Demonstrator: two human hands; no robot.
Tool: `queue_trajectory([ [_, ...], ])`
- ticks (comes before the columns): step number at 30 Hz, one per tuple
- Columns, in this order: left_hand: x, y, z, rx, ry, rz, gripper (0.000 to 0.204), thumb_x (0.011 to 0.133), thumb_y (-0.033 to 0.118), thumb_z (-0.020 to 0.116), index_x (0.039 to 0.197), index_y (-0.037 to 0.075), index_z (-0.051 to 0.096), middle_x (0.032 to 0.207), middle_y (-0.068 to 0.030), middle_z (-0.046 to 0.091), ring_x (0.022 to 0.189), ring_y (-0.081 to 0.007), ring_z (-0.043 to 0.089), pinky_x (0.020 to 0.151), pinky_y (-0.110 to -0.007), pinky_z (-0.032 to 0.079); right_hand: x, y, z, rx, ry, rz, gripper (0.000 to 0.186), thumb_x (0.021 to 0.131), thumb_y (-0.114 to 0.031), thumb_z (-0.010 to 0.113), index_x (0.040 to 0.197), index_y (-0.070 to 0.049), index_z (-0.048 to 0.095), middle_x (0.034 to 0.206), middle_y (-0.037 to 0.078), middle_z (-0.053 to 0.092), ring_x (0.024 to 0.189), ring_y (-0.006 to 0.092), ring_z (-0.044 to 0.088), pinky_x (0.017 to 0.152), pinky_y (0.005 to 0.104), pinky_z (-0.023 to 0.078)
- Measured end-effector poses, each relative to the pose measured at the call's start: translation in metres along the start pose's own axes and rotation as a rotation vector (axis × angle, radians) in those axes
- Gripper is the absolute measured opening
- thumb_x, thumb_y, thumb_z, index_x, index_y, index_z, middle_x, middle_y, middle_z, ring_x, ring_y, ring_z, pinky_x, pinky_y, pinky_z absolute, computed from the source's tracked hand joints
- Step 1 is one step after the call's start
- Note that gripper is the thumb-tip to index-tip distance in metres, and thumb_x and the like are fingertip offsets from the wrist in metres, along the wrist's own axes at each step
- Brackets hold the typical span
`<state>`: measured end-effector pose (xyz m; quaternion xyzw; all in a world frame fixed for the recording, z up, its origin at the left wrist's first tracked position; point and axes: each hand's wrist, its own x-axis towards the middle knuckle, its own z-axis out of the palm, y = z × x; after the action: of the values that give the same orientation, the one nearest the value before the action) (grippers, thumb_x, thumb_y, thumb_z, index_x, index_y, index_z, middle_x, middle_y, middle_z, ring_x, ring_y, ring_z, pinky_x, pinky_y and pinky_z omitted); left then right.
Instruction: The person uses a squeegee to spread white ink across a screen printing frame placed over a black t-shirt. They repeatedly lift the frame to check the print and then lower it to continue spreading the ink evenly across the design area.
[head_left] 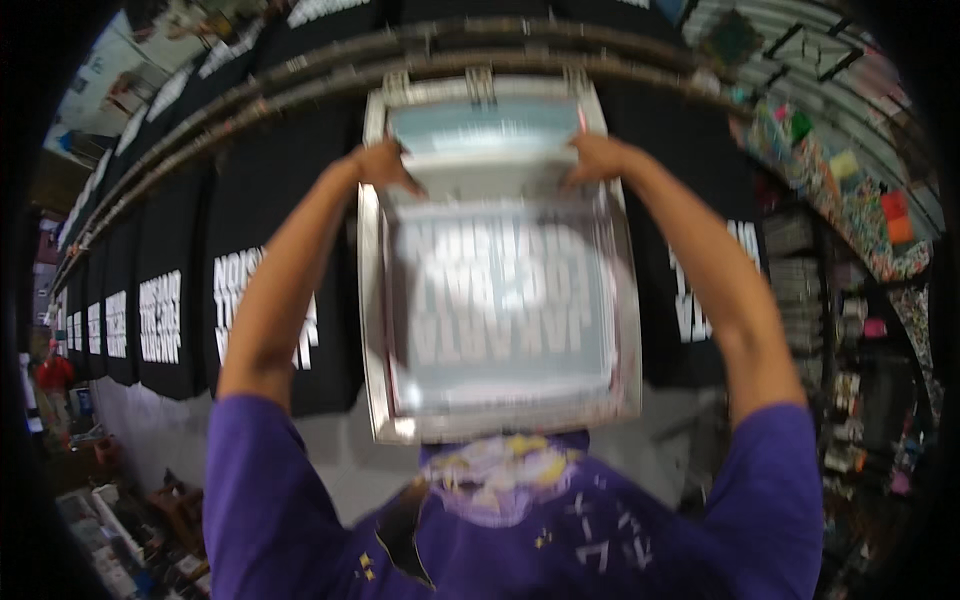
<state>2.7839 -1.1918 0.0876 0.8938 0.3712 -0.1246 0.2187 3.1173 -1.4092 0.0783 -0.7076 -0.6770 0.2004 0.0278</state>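
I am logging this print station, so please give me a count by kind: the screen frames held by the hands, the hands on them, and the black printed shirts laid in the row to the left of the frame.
Metal-framed printing screen: 1
Hands on it, left hand and right hand: 2
Black printed shirts left of the frame: about 5; the far ones blur together
Total: about 8

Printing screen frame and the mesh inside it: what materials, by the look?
Screen frame: looks like bare metal, probably aluminium; silver-grey with dull shine, stained with ink residue. Mesh: thin, taut, semi-translucent fabric, grey-blue coated, pale lettering showing through. The left hand and right hand grip it near the far end.
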Motion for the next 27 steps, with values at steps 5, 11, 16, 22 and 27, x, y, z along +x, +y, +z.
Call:
queue_trajectory([
  [5, -0.129, 0.041, 0.039, 0.038, 0.28, 0.113, 0.045, 0.07, 0.04, 0.089, 0.1, 0.008, 0.08, 0.087, -0.0178, 0.075, 0.08, -0.0346, 0.073, 0.079, -0.044, 0.059, -0.088, -0.04, -0.009, 0.002, 0.088, -0.01, 0.041, 0.067, -0.016, 0.082, 0.105, -0.002, 0.074, 0.1, 0.018, 0.073, 0.101, 0.0366, 0.066, 0.098, 0.0465, 0.05],
  [11, -0.331, 0.107, 0.166, -0.113, 0.499, 0.213, 0.047, 0.052, 0.007, 0.078, 0.098, 0.016, 0.078, 0.099, 0.0006, 0.073, 0.088, -0.024, 0.065, 0.075, -0.038, 0.054, -0.289, -0.116, 0.105, -0.034, 0.321, -0.249, 0.059, 0.054, -0.01, 0.081, 0.113, -0.017, 0.073, 0.106, 0.002, 0.07, 0.099, 0.0237, 0.064, 0.093, 0.0445, 0.045],
  [16, -0.356, 0.112, 0.235, -0.055, 0.631, 0.282, 0.049, 0.056, 0.013, 0.083, 0.104, 0.016, 0.076, 0.106, 0.0034, 0.071, 0.089, -0.0222, 0.062, 0.076, -0.036, 0.049, -0.332, -0.125, 0.167, -0.127, 0.457, -0.255, 0.064, 0.06, -0.012, 0.077, 0.123, -0.015, 0.071, 0.11, 0.003, 0.067, 0.099, 0.0243, 0.062, 0.095, 0.0437, 0.045],
  [22, -0.364, 0.106, 0.238, -0.307, 0.617, 0.257, 0.053, 0.067, 0.032, 0.093, 0.112, 0.013, 0.073, 0.108, -0.0038, 0.067, 0.094, -0.0265, 0.061, 0.08, -0.04, 0.049, -0.33, -0.127, 0.154, 0.088, 0.347, -0.257, 0.066, 0.065, -0.016, 0.074, 0.13, -0.01, 0.066, 0.116, 0.011, 0.061, 0.111, 0.0307, 0.056, 0.101, 0.0468, 0.044],
  [27, -0.367, 0.084, 0.254, -0.559, 0.858, -0.422, 0.042, 0.088, 0.035, 0.08, 0.112, 0.001, 0.074, 0.102, -0.012, 0.07, 0.099, -0.0268, 0.064, 0.083, -0.036, 0.052, -0.339, -0.119, 0.155, 0.164, 0.69, 0.173, 0.053, 0.086, -0.028, 0.07, 0.131, -0.001, 0.064, 0.121, 0.019, 0.062, 0.113, 0.0378, 0.059, 0.1, 0.0494, 0.046],
])
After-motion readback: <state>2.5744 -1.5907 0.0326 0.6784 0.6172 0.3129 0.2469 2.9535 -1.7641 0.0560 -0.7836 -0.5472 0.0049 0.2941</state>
